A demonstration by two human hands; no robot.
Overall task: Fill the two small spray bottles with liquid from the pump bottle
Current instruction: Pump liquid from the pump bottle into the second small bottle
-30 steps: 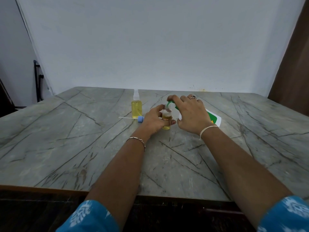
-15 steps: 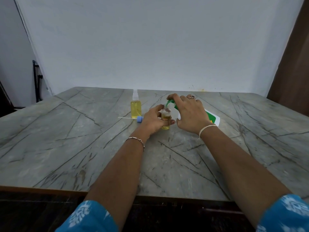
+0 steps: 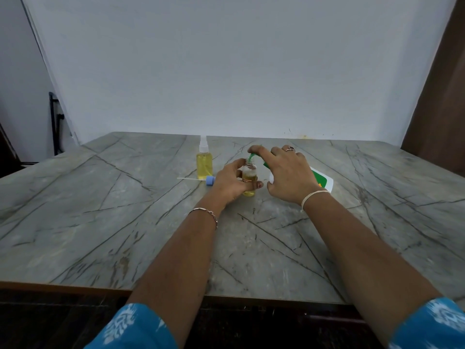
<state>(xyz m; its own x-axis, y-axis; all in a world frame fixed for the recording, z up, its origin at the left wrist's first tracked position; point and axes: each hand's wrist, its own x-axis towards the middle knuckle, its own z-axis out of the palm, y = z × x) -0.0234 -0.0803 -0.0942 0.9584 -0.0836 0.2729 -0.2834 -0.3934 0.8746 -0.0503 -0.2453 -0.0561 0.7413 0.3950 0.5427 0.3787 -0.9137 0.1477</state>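
You are filling the second spray bottle [image 3: 249,178], which is standing uncapped on the marble table [image 3: 100,222] just right of the first spray bottle [image 3: 204,165]; that one is already full of yellow liquid and capped with its white sprayer. Your left hand [image 3: 230,183] is curling closed around the open bottle's lower half, steadying it upright, while your right hand [image 3: 286,172] is wrapping over the tilted pump bottle [image 3: 323,181] with a finger pressing on the green spout [image 3: 251,157], whose tip is sitting at the bottle's mouth. The bottle is looking roughly two-thirds full, so I judge you are needing a few more gentle pumps, then setting the pump bottle down and refitting the blue-collared sprayer [image 3: 209,180] lying just left of this bottle with its dip tube pointing away. Your right hand is hiding most of the pump bottle, so its remaining level is impossible to tell, and any flow at the spout is too small to make out.
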